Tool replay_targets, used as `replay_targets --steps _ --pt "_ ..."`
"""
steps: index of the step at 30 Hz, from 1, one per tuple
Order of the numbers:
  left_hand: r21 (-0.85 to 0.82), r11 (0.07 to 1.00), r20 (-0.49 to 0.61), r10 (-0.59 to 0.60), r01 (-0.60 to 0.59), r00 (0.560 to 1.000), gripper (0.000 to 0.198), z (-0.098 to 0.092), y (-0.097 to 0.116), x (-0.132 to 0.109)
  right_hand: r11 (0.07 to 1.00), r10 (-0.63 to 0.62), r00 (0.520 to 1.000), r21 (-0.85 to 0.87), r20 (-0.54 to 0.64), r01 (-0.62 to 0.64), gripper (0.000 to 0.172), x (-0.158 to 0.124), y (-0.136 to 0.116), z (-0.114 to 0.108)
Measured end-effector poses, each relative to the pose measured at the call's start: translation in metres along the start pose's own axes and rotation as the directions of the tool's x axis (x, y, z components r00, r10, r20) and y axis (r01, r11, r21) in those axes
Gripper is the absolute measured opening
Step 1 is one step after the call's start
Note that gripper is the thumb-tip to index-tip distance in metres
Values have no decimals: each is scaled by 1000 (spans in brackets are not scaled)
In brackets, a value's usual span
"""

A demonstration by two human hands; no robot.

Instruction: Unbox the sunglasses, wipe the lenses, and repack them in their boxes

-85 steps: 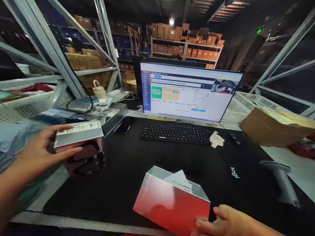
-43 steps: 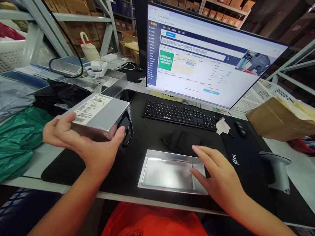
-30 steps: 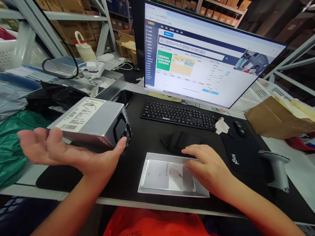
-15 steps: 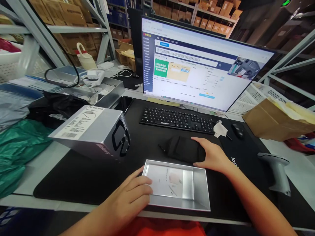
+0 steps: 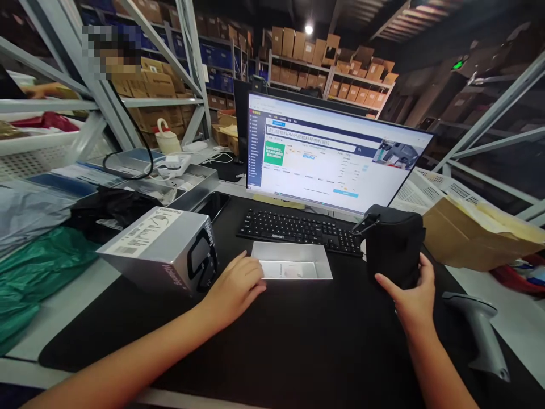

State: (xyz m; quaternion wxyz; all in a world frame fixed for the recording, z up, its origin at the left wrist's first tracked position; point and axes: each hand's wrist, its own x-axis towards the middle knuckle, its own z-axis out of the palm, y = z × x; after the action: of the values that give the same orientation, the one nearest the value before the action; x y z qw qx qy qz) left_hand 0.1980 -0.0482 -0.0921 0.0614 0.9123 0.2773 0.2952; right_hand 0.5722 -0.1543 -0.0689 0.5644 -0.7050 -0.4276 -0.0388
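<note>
I have the right hand [image 5: 415, 298] gripping a black pouch [image 5: 392, 241] upright, just left of the barcode scanner [image 5: 483, 329]. My left hand [image 5: 242, 281] is closed on the left end of the open silver box [image 5: 293, 253], where a printed leaflet [image 5: 293, 270] lies (too small for me to read). The labelled product box [image 5: 170, 255] sits left of that hand. Beyond are the keyboard [image 5: 298, 228], the lit monitor [image 5: 315, 165] and carton-filled shelves [image 5: 327, 71].

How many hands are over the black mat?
2. The left hand is at the left end of the open silver box; the right hand holds the black pouch, to the right of that box.
</note>
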Motion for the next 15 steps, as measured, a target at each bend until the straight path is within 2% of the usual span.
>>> replay_targets --steps 4,8,10,12,13,14,15 --pt "68 995 -21 -75 76 997 12 12 0 29 996 78 996 30 29 -79 107 -7 -4 4" --pt "101 987 -60 -121 127 991 11 18 3 38 989 140 990 -56 26 -139 118 -18 -12 6" --pt "118 980 -93 -152 162 984 26 20 10 35 983 143 989 -121 44 -137 121 -22 -17 8" --pt "69 985 -72 -151 156 986 50 20 23 29 978 99 994 -187 53 -87 121 -26 -25 11" --pt "-19 989 -29 -150 150 988 66 21 33 26 974 45 998 -224 50 -33 118 -28 -30 14" --pt "-190 968 36 -159 163 987 86 21 43 24 961 -41 998 -271 56 55 115 -30 -36 19" --pt "-384 900 97 -181 205 979 107 22 53 22 929 -173 982 -318 79 189 109 -34 -42 24"
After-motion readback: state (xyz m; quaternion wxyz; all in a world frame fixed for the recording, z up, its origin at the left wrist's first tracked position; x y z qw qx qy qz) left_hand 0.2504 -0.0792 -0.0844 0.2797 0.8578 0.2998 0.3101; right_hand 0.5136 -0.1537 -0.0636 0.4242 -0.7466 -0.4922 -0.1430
